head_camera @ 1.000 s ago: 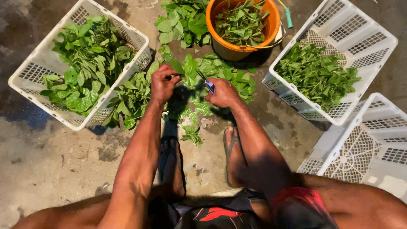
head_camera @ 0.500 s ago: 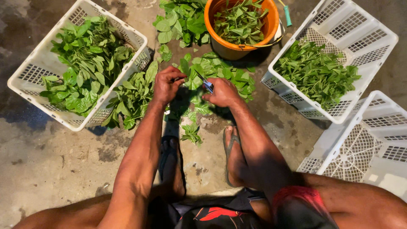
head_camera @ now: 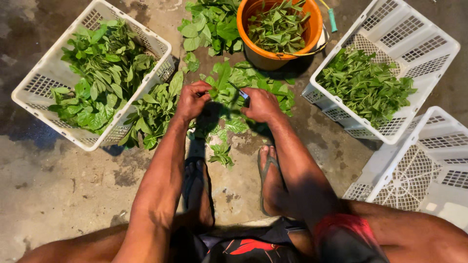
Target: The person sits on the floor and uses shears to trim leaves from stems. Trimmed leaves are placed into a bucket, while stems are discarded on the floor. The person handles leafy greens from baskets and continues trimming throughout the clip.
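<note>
My left hand [head_camera: 191,100] pinches a leafy green stem [head_camera: 222,78] above the pile of green leaves [head_camera: 243,92] on the concrete floor. My right hand [head_camera: 261,104] is closed on a small blade [head_camera: 242,92] with a blue handle, its tip against the stem near my left fingers. Both hands sit close together over the pile, between my knees. My two feet in sandals [head_camera: 269,175] rest on the floor below the hands.
A white slatted crate [head_camera: 34,87] of leaves stands at the left, another white crate [head_camera: 424,48] with leaves at the right, and an empty one [head_camera: 419,170] at the lower right. An orange bucket [head_camera: 312,34] of leaves stands behind the pile.
Both hands have stayed over the pile; my left hand shifted its pinch on the stem slightly and the view moved a little closer.
</note>
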